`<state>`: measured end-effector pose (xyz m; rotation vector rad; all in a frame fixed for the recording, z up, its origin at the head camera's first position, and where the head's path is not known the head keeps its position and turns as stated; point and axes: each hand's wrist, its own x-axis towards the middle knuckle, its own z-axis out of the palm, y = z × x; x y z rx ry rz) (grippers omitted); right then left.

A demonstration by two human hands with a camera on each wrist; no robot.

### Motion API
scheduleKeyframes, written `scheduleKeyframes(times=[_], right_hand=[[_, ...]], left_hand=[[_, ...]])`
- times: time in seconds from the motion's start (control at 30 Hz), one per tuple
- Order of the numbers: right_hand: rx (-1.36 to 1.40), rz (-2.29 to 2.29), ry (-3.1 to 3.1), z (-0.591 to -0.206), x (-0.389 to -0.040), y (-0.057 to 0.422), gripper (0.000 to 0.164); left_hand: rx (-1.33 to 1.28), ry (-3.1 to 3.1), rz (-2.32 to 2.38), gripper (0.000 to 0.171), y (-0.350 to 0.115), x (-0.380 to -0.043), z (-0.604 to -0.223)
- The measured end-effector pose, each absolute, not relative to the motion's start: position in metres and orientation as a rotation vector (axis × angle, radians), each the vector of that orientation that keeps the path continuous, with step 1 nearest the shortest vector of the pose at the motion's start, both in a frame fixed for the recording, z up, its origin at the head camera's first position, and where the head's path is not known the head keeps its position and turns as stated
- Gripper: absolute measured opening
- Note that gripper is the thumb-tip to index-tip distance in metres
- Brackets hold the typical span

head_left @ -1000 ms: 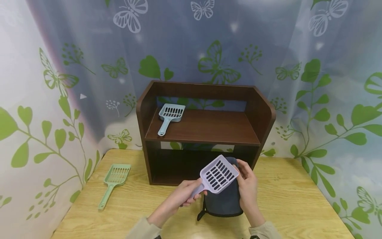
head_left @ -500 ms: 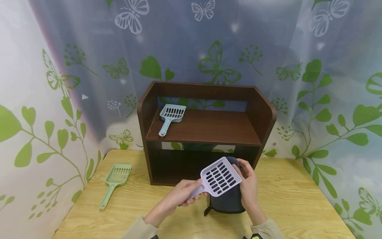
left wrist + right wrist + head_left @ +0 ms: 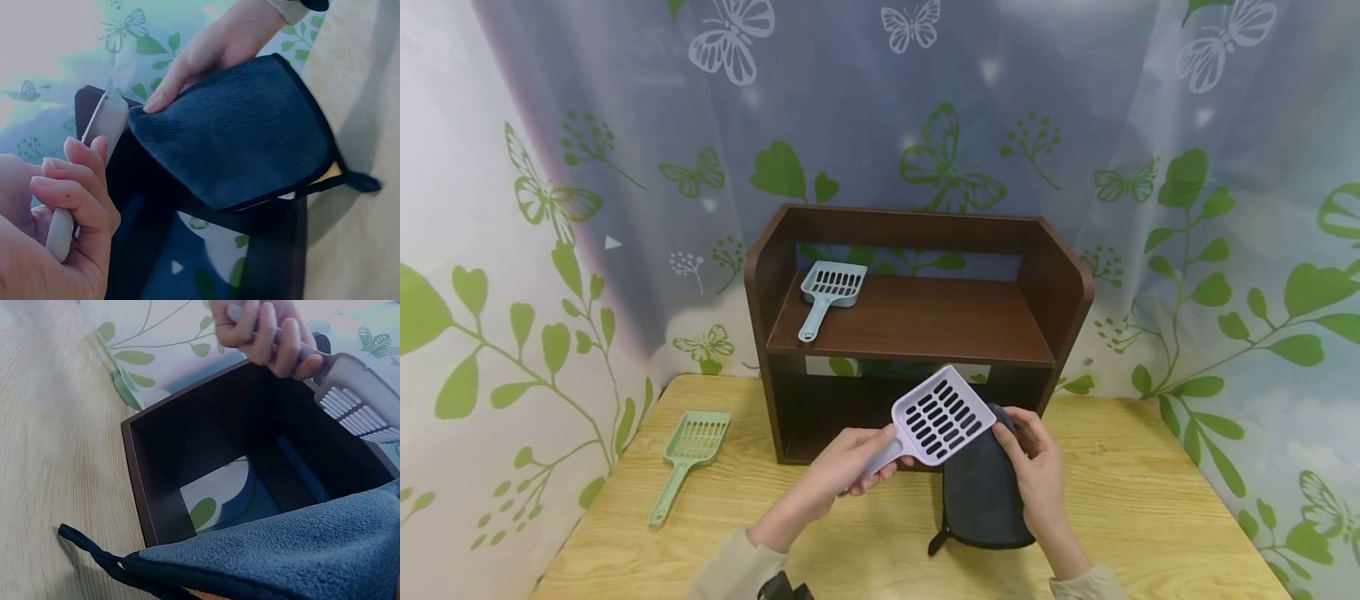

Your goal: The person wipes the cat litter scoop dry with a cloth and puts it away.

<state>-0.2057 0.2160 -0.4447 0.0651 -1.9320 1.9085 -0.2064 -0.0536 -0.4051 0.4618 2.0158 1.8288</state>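
Note:
A pale lilac litter scoop (image 3: 913, 447) with a slotted pan is held up in front of the shelf. My left hand (image 3: 842, 468) grips its handle, fingers curled round it in the left wrist view. A dark blue plush cloth (image 3: 985, 496) with black edging and a hanging loop droops behind and below the pan. My right hand (image 3: 1041, 475) pinches this cloth near its top, the thumb (image 3: 164, 99) lying on its corner in the left wrist view. From the head, the right fingertips overlap the pan's corner.
A dark brown two-tier shelf (image 3: 917, 317) stands on the wooden table (image 3: 1150, 500). On its upper board, at the left, lies a light blue scoop (image 3: 829, 292). A green scoop (image 3: 692, 446) lies on the table left of the shelf. Patterned curtains enclose the back and sides.
The lilac scoop has risen slightly and shifted left with my left hand. My right hand and the cloth have moved a little to the right, so more of the cloth shows.

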Motion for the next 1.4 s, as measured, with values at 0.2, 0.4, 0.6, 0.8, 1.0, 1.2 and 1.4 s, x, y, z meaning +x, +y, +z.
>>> scheduleKeyframes(times=[0.2, 0.4, 0.6, 0.8, 1.0, 1.2, 1.4], right_hand=[[0.081, 1.863, -1.969, -0.442, -0.201, 0.219, 0.024], [0.126, 1.850, -1.995, -0.441, -0.199, 0.219, 0.023], [0.153, 1.835, -2.015, -0.440, -0.196, 0.219, 0.022], [0.156, 1.825, -2.027, -0.437, -0.193, 0.218, 0.023], [0.147, 1.805, -2.054, -0.436, -0.191, 0.218, 0.023], [0.144, 1.799, -2.063, -0.437, -0.190, 0.219, 0.023], [0.144, 1.821, -2.066, -0.437, -0.188, 0.219, 0.024]], left_hand=[[0.496, 2.055, 1.862, 0.050, -0.055, -0.214, -0.382], [0.479, 2.113, 1.933, 0.037, -0.055, -0.225, -0.355], [0.528, 2.176, 2.021, 0.030, -0.051, -0.238, -0.333], [0.511, 2.204, 2.036, 0.030, -0.044, -0.254, -0.313], [0.461, 2.169, 2.028, 0.034, -0.035, -0.274, -0.296], [0.421, 2.074, 2.035, 0.037, -0.027, -0.293, -0.289], [0.372, 2.088, 1.972, 0.037, -0.023, -0.308, -0.288]])
